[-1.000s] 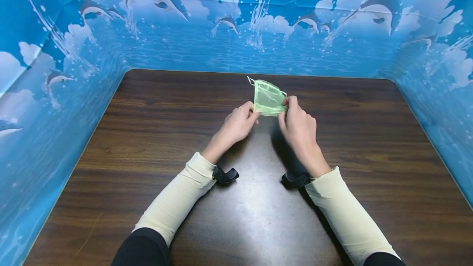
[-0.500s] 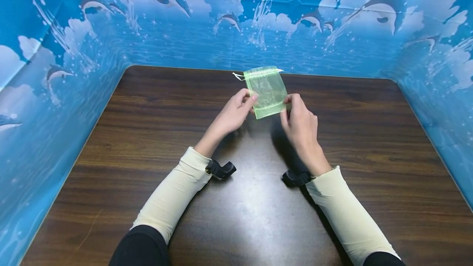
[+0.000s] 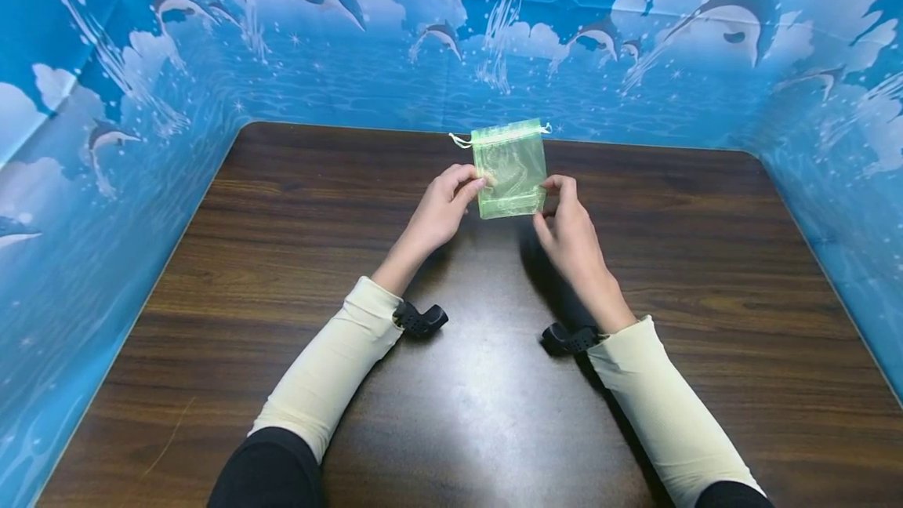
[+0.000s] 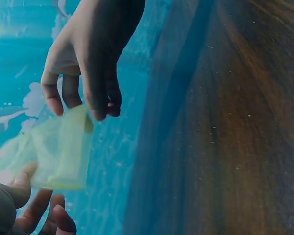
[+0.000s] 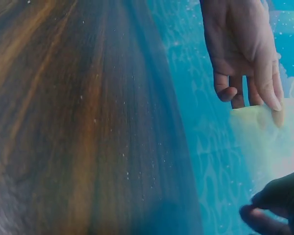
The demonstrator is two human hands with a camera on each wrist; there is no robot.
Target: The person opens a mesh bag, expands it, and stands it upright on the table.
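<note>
A small pale green sheer drawstring pouch [image 3: 511,171] is held up above the far part of the table, its white cords sticking out at the top corners. Thumb and fingers of my left hand [image 3: 440,206] pinch its left edge, as the right wrist view also shows. On the other side, my right hand [image 3: 573,234] is at the pouch's lower right edge, index finger touching it and thumb apart near the bottom corner. In the left wrist view the right hand's fingertips [image 4: 99,115] meet the corner of the pouch [image 4: 63,152].
Beneath the hands lies a dark wood-grain table [image 3: 282,234]. A blue dolphin-print cloth [image 3: 339,85] stands round its back and sides. Black wrist cameras are strapped at the left [image 3: 421,320] and right [image 3: 567,339] cuffs.
The pouch's folded-over top has come upright, and it has straightened from a tilt. My left hand has moved up and slightly left along its edge. The right thumb has spread from the index finger.
</note>
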